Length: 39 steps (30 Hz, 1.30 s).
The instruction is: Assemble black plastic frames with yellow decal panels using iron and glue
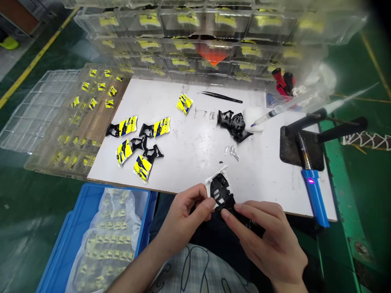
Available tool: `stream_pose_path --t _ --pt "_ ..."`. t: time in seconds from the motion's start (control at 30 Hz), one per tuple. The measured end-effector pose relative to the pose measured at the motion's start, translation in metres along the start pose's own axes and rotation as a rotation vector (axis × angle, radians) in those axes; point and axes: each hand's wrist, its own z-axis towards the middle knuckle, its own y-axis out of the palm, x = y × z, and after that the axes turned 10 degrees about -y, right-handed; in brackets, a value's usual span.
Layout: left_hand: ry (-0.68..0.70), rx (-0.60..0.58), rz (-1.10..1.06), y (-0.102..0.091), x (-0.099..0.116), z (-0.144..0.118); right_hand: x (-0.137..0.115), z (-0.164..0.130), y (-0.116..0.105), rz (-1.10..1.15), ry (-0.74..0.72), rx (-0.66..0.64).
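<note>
Black and white plastic makes up the small piece [220,190] held between the two hands, just beyond the fingertips. The left hand [189,213] is nearly closed, thumb and bent fingers pinching the piece's left edge; its remaining fingers are hidden behind. The right hand [265,236] is half curled, two fingertips gripping the near black end; what its other fingers touch is covered, and the dark part beneath them blends into shadow.

Straight beyond the hands lie silvery scraps [232,152], then a black assembly [235,126] whose inner details are hard to separate, and black tweezers [221,97]. A syringe [271,114] past the right hand blurs toward its back end. Right of that hand, a blue-handled tool [316,199] leans on a black stand [285,146]. Beyond the left hand sit four yellow-and-black parts [127,126]. Left of it, a blue bin [65,240], cut off below, holds yellow pieces blurred by translucent wrapping [111,228]. Farthest off, stacked clear trays [183,30] run out of view above.
</note>
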Motion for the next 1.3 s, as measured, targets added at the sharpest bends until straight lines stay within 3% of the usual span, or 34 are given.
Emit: stream_pose_path --t 0.13,0.4,0.67,0.9,1.03,1.1,1.2,1.3 --pt "0.034 -0.002 0.048 -0.001 -0.004 -0.002 0.001 0.001 0.000 -0.002 -0.008 0.004" --pt "0.206 0.100 0.303 0.002 -0.004 0.002 0.006 0.008 0.007 -0.054 -0.049 0.033" --pt "0.034 0.019 -0.019 0.000 -0.007 0.008 0.010 0.007 0.015 0.054 -0.071 0.043" --pt "0.017 0.062 -0.075 0.000 -0.003 0.016 0.008 0.010 0.022 0.031 -0.100 0.046" --pt "0.033 0.127 -0.149 -0.005 0.002 0.025 0.005 0.015 0.018 -0.035 -0.120 -0.033" --pt "0.051 0.196 -0.197 -0.009 0.003 0.030 0.011 0.017 0.012 -0.077 -0.071 -0.012" --pt "0.117 0.287 -0.241 -0.012 0.000 0.040 0.036 0.021 0.004 -0.149 0.086 0.122" --pt "0.182 0.314 -0.206 -0.011 -0.005 0.045 0.075 0.033 0.001 -0.108 0.432 0.283"
